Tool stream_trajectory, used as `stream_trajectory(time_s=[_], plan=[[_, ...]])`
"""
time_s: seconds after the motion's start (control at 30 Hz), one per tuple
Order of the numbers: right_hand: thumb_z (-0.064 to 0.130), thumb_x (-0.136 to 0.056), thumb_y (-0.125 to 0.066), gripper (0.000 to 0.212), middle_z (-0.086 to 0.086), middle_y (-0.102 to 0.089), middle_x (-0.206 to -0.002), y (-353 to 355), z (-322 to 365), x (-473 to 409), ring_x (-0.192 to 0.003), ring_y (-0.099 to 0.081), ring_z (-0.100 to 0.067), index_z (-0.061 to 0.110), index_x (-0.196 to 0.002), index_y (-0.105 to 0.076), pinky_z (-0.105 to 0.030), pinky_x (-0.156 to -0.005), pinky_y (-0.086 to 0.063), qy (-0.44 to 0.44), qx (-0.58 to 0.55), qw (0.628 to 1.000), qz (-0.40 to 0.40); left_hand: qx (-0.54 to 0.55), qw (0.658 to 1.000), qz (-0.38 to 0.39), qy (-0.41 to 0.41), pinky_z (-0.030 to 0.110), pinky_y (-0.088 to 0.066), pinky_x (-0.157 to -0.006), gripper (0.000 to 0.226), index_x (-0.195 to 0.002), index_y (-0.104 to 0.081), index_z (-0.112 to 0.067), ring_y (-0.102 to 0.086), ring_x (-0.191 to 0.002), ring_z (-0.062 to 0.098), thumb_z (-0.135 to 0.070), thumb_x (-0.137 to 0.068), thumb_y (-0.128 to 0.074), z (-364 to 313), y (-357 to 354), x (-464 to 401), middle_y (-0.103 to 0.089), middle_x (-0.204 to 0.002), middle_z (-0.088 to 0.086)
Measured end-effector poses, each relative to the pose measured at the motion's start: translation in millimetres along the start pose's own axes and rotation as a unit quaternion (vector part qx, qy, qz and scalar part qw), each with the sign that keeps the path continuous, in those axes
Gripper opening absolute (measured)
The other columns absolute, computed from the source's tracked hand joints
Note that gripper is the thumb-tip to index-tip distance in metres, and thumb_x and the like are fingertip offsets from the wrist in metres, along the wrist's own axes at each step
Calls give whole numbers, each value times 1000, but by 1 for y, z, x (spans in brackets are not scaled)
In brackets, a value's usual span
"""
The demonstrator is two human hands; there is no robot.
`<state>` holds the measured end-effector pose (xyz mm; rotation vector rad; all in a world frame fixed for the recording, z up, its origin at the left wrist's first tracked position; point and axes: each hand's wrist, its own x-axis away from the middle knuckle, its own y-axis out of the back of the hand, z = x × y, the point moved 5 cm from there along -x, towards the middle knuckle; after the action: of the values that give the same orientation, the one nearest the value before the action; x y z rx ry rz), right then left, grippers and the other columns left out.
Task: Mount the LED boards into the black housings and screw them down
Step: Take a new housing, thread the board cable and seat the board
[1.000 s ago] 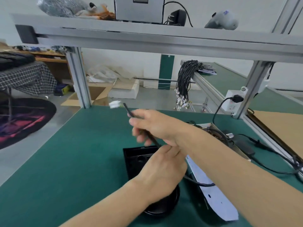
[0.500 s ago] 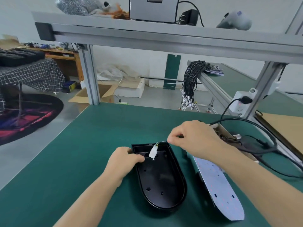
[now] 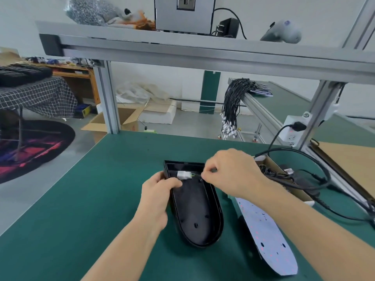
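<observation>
head: no writing readable anywhere.

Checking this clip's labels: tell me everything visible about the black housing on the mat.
The black housing is an open, glossy, plastic-looking shell, square at the far end and rounded at the near end, with small holes in its floor. It lies open side up on the green mat. The left hand grips its left rim.

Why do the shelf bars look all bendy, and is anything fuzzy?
Head view: the wide lens bows the metal shelf rail and its posts outward; light is soft and even, with only a faint shadow under the black housing; the right hand and the white connector look slightly smeared, while the left hand and LED board stay fairly crisp.
</observation>
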<state>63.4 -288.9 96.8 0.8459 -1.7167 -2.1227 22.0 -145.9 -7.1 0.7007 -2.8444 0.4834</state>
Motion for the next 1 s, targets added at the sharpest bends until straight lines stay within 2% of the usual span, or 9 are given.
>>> stream_trajectory(time_s=[0.13, 0.23, 0.33, 0.47, 0.53, 0.63, 0.8, 0.93, 1.0], plan=[[32, -85, -57, 19, 4, -60, -65, 31, 13, -8, -73, -57, -24, 21, -76, -70, -32, -66, -48, 28, -83, 989, -121, -8, 995, -20, -98, 22, -47, -56, 22, -69, -68, -12, -58, -60, 13, 10, -71, -67, -22, -2, 3, -66, -66, 2], [32, -84, -58, 19, 5, -68, -73, 33, 20, -12, -75, -60, -22, 21, -78, -72, -29, -64, -45, 16, -79, 991, -107, 18, 991, -28, -128, 22, -53, -57, 23, -76, -73, -20, -63, -66, 12, 3, -78, -69, -30, -3, 8, -69, -73, 1], [29, -78, -57, 18, 1, -67, -74, 31, 15, -14, -75, -60, -27, 18, -77, -71, -27, -57, -37, -22, 12, 997, -76, 60, 989, -42, -132, 39, -56, -75, 23, -81, -73, -21, -65, -76, 22, 0, -83, -65, -37, -2, 12, -73, -82, 4], [30, -79, -59, 16, 5, -68, -71, 35, 21, -14, -71, -59, -22, 21, -74, -71, -27, -59, -40, 7, -42, 991, -124, 52, 986, -34, -153, 48, -58, -80, 15, -87, -73, -22, -70, -85, 33, -8, -86, -67, -49, -9, 17, -74, -89, 11], [31, -83, -59, 18, 3, -66, -67, 28, 30, -13, -68, -58, -22, 20, -74, -70, -29, -62, -46, 22, -86, 986, -140, 40, 986, -6, -163, 45, -58, -79, 17, -88, -73, -23, -69, -85, 30, -8, -87, -66, -50, -18, 21, -73, -90, 11], [31, -87, -60, 19, 3, -65, -67, 12, 24, -18, -68, -57, -20, 20, -78, -73, -30, -62, -45, -10, -192, 975, -112, 34, 985, -3, -169, 42, -57, -79, 19, -91, -73, -24, -69, -88, 28, -7, -88, -64, -49, -19, 21, -74, -92, 8], [42, -94, -50, 24, 1, -69, -96, -10, 22, -19, -94, -60, -28, 26, -102, -65, -31, -66, -34, -13, -57, 994, -92, 52, 991, -23, -122, 28, -55, -60, 22, -85, -73, -25, -69, -73, 16, -6, -87, -64, -37, -13, 13, -75, -84, 3], [52, -91, -50, 41, 0, -67, -88, -6, 21, -4, -83, -60, -28, 27, -122, -43, -36, -69, -41, 17, -77, 995, -67, 54, 975, -143, -162, 32, -53, -65, 27, -68, -70, -27, -64, -68, 17, -10, -89, -63, -52, 6, 1, -71, -69, -7], [47, -92, -51, 27, 5, -65, -81, -3, 10, 1, -79, -59, -25, 27, -110, -51, -36, -73, -45, 4, -136, 991, -14, 74, 970, -168, -158, 33, -53, -65, 27, -67, -68, -26, -63, -72, 19, -13, -90, -63, -57, 17, -5, -70, -71, -6]])
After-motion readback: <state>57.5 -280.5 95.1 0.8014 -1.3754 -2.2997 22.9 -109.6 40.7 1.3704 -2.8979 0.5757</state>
